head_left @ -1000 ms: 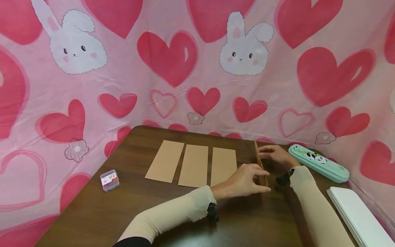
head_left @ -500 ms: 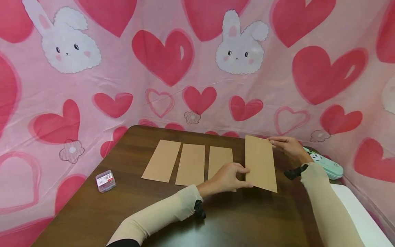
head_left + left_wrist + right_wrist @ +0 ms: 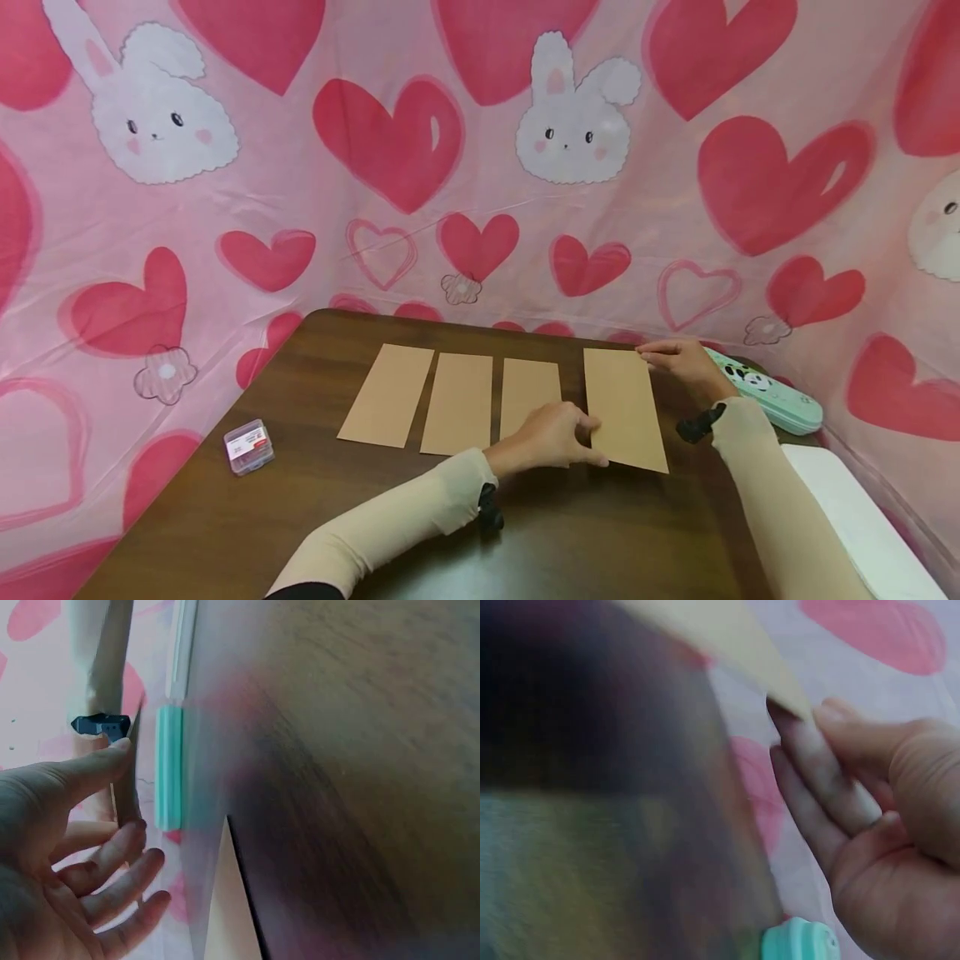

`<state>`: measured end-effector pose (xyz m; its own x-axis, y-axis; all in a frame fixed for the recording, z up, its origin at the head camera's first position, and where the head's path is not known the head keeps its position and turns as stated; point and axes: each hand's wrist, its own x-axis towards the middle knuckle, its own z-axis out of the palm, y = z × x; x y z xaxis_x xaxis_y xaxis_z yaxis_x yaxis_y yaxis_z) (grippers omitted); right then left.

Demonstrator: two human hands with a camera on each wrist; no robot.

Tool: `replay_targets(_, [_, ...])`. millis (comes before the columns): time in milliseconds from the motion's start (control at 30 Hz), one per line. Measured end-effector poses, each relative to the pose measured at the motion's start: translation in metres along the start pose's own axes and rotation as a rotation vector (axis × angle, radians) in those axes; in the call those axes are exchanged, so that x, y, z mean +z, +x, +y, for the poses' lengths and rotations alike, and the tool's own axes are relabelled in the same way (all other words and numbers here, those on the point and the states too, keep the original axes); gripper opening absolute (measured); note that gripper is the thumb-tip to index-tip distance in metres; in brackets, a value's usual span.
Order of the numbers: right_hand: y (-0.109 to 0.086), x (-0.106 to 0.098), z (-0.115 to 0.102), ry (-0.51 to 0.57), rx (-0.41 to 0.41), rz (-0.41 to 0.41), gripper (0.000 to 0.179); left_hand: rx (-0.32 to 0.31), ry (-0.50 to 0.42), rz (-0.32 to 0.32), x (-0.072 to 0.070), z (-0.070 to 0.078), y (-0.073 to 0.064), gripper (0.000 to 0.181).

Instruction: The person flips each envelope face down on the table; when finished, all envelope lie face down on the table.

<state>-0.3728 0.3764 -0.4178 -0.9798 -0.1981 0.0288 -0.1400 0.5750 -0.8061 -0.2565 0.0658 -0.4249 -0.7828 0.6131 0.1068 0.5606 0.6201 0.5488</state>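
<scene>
A plain brown rectangular card [image 3: 627, 407], like kraft paper, is held just over the right part of the table. My left hand [image 3: 542, 437] pinches its left edge near the front corner; in the left wrist view the card [image 3: 127, 784] is edge-on between thumb and fingers. With thumb and fingertips my right hand [image 3: 688, 368] pinches the far right corner, also visible in the right wrist view on the card [image 3: 727, 637]. To the left lie three similar cards in a row: a left one [image 3: 387, 396], a middle one [image 3: 457, 402] and a right one [image 3: 528, 387], partly hidden by my left hand.
A mint panda-print case [image 3: 772, 392] lies at the right edge, behind my right forearm. In front of it is a white flat object [image 3: 862, 525]. A small clear box [image 3: 249, 447] sits on the dark wooden table [image 3: 585, 550] at left. Pink heart-print cloth hangs behind.
The card was upright and edge-on; it has turned its broad face up and come lower, nearly flat beside the row. Both hands shifted slightly left with it.
</scene>
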Motion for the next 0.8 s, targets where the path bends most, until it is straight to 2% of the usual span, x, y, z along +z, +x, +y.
replay_targets(33, [0.002,0.004,0.002,-0.037,0.017,0.008,0.042,0.005,0.027,-0.01,0.002,-0.001,0.002,0.029])
replay_targets(100, [0.004,0.012,0.004,-0.099,0.055,0.012,0.039,0.014,0.079,-0.034,0.004,-0.003,0.007,0.054])
replay_targets(167, [0.007,0.019,0.007,-0.164,0.048,0.018,0.036,0.013,0.126,-0.058,0.007,-0.003,0.011,0.064])
replay_targets(333, [0.01,0.035,0.011,-0.334,-0.01,0.034,0.027,-0.034,0.208,-0.117,0.015,0.0,0.017,0.062])
replay_targets(433, [0.013,0.043,0.014,-0.395,-0.031,0.058,0.02,-0.052,0.243,-0.137,0.019,-0.001,0.019,0.061])
replay_targets(567, [0.017,0.053,0.01,-0.442,-0.071,0.078,0.014,-0.026,0.269,-0.151,0.02,-0.005,0.021,0.056])
replay_targets(667, [0.018,0.055,0.003,-0.473,-0.132,0.067,0.015,0.0,0.229,-0.161,0.011,-0.012,0.021,0.04])
replay_targets(733, [0.019,0.054,-0.006,-0.49,-0.178,0.06,0.017,-0.004,0.198,-0.141,-0.004,-0.018,0.022,0.026])
replay_targets(800, [0.021,0.05,-0.019,-0.498,-0.219,0.054,0.02,-0.018,0.184,-0.101,-0.023,-0.026,0.025,0.019])
